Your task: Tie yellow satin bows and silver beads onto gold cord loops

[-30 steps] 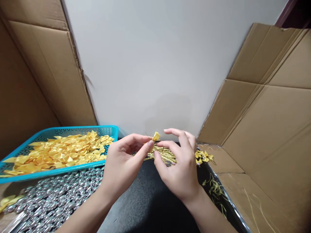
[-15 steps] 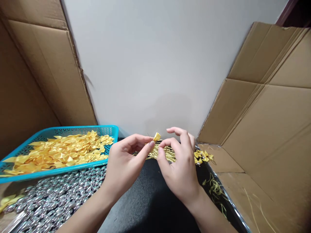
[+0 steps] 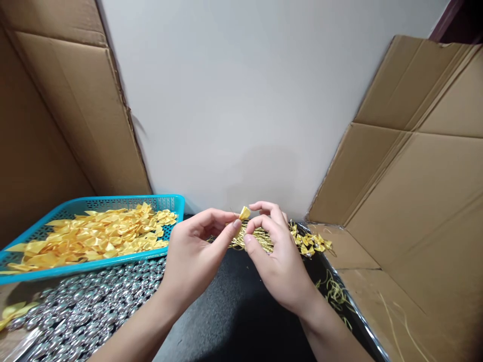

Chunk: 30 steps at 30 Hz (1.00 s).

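Between thumb and index finger, my left hand (image 3: 199,249) pinches a small yellow ribbon bow (image 3: 245,213), one loop of which sticks up past the fingertips. Just right of it, my right hand (image 3: 277,251) has its thumb and index finger curled together in a pinch. What lies in that pinch, if anything, is too fine to make out. Behind both hands lies a bundle of shiny gold cords (image 3: 260,239), partly covered by the right hand. Several yellow bows with cords (image 3: 311,244) lie to the right of that hand.
A blue plastic basket (image 3: 180,211) full of yellow ribbon bows stands at the left. Silvery beads (image 3: 98,306) spread in front of it. Loose cord ends (image 3: 334,291) lie along the right edge of the black tabletop (image 3: 211,306). Cardboard panels (image 3: 426,201) flank both sides.
My right hand has shifted slightly left, with its upper fingers drawn in toward the bow. My left hand keeps its pinch on the bow, almost unmoved.
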Tool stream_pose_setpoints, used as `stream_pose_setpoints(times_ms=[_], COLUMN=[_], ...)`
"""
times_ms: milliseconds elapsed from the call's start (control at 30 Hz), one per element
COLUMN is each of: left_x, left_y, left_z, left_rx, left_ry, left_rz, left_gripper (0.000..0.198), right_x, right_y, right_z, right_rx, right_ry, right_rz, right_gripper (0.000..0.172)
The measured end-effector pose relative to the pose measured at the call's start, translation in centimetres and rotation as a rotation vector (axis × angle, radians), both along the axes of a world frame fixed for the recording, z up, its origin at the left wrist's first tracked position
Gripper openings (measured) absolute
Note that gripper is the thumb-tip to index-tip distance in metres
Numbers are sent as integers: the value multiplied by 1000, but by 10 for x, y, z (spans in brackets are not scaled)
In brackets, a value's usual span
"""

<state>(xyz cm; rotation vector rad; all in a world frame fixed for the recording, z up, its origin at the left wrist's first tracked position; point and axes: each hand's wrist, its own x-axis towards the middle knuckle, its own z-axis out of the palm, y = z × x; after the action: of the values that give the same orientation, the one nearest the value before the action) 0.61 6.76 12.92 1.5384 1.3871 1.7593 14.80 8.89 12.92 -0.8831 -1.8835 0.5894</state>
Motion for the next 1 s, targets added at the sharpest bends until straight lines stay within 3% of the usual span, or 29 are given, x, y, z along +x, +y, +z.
stream_pose_setpoints(times_ms=[300,567,733,1000], left_x=[-1,-2,0,2], left_y=[1,-1,-2,-4], left_z=[0,4,5,1], left_rx=[-12,-7,29,62], left_ry=[-31,-97,-134,-74], left_rz=[0,-8,20,35], left_gripper=[6,4,4,3], right_x=[6,12,16,12], right_y=[-2,1,1,9], right_z=[3,7,5,1], right_rx=[-47,67,214,714], right_ry=[-27,-207,-242,-156], right_rz=[190,304,216,-4], right_gripper=[6,8,9,15])
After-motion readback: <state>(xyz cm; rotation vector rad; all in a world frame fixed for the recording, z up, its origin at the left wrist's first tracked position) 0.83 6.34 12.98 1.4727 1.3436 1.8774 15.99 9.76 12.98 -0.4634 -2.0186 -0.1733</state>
